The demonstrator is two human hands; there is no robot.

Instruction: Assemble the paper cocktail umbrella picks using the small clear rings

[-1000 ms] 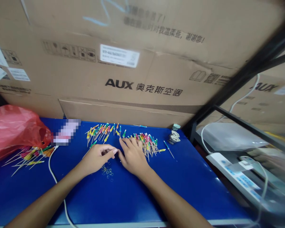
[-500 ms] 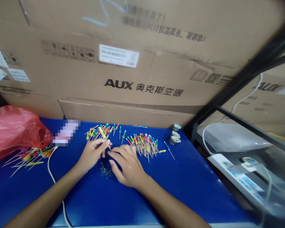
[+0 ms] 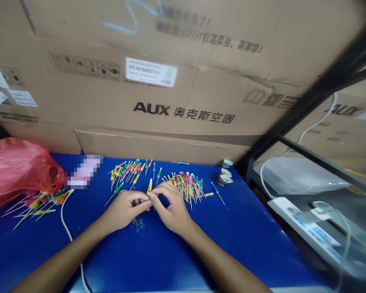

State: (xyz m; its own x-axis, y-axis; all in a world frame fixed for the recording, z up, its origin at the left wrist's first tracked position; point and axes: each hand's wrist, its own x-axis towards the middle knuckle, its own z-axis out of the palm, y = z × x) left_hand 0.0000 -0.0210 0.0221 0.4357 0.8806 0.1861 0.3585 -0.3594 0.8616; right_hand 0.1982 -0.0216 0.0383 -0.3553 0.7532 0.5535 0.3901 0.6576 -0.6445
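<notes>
A folded yellow cocktail umbrella [image 3: 150, 186] stands nearly upright between my fingertips. My left hand [image 3: 126, 209] pinches it low down, around its stick, which the fingers mostly hide. My right hand [image 3: 172, 209] is closed at the lower end of the yellow paper, thumb and forefinger touching it. Just below the hands lie several small clear rings [image 3: 137, 224] on the blue tabletop [image 3: 146, 260]. A green cocktail umbrella [image 3: 118, 188] rests left of my left hand. Behind the right hand is a dense pile of folded cocktail umbrellas [image 3: 187, 187]; a looser group [image 3: 129, 169] lies behind the left.
A red plastic bag [image 3: 20, 162] covers part of more umbrellas [image 3: 38, 203] at left. A white cable [image 3: 67, 228] crosses the table. Small pale pieces [image 3: 225, 176] stand at the back right. A large carton [image 3: 183, 93] walls the back; a power strip [image 3: 305, 228] lies right.
The yellow umbrella has swung from leaning left to nearly upright and moved right. My right fingers have closed in on it. The green umbrella beside my left hand has come into view.
</notes>
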